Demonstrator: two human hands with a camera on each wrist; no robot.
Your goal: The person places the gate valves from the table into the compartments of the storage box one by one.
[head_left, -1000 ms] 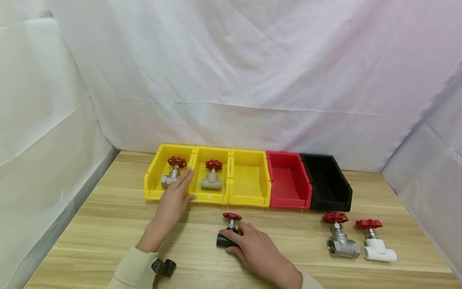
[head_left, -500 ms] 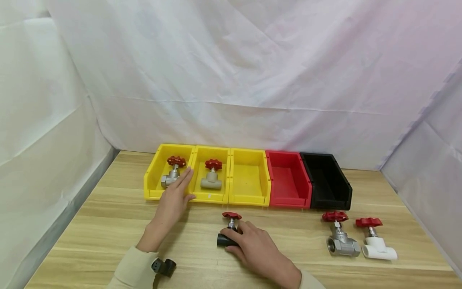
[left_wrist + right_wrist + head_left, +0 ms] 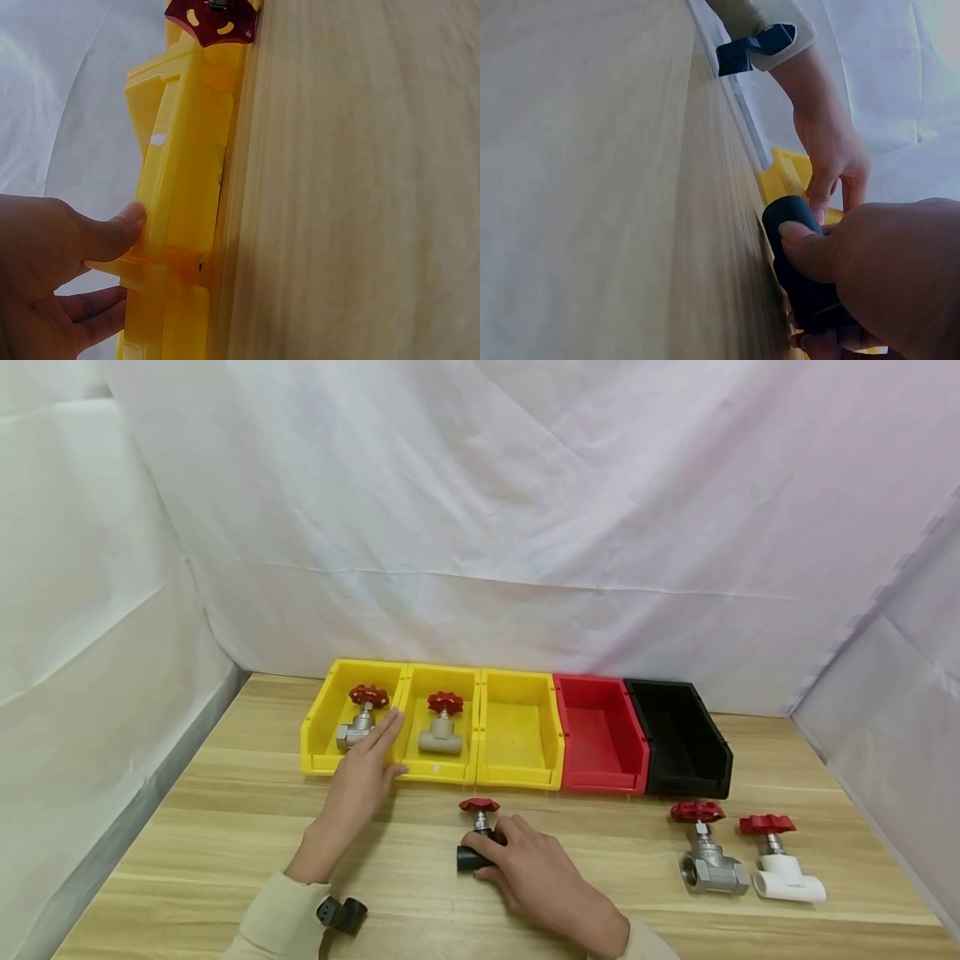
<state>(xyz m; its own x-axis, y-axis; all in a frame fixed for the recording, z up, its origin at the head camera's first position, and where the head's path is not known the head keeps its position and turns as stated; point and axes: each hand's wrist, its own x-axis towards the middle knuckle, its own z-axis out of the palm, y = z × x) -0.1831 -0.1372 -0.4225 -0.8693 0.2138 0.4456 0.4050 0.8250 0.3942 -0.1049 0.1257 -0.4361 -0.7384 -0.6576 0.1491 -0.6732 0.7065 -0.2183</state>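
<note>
My right hand [image 3: 536,872] grips the black tee-shaped body of a valve [image 3: 472,858] with a red handwheel [image 3: 479,805], held upright in front of the third yellow bin [image 3: 517,774]. In the right wrist view the thumb lies along the black valve body [image 3: 791,214]. My left hand [image 3: 362,781] rests on the divider between the two leftmost yellow bins, its index and middle fingers straight. The left wrist view shows the left thumb [image 3: 129,225] touching the front lip of the second yellow bin [image 3: 195,165]. A metal valve [image 3: 360,728] sits in the first bin, partly hidden by the left fingers.
A beige valve [image 3: 441,739] stands in the second bin. A red bin [image 3: 603,781] and a black bin [image 3: 686,787] continue the row rightward. On the table [image 3: 420,910], a metal valve [image 3: 712,870] and a white valve [image 3: 787,883] stand at right. White cloth [image 3: 525,527] hangs behind.
The black valve has shifted very slightly, its handwheel a little left and its body end a little right, in my right hand. My left hand stays in place.
</note>
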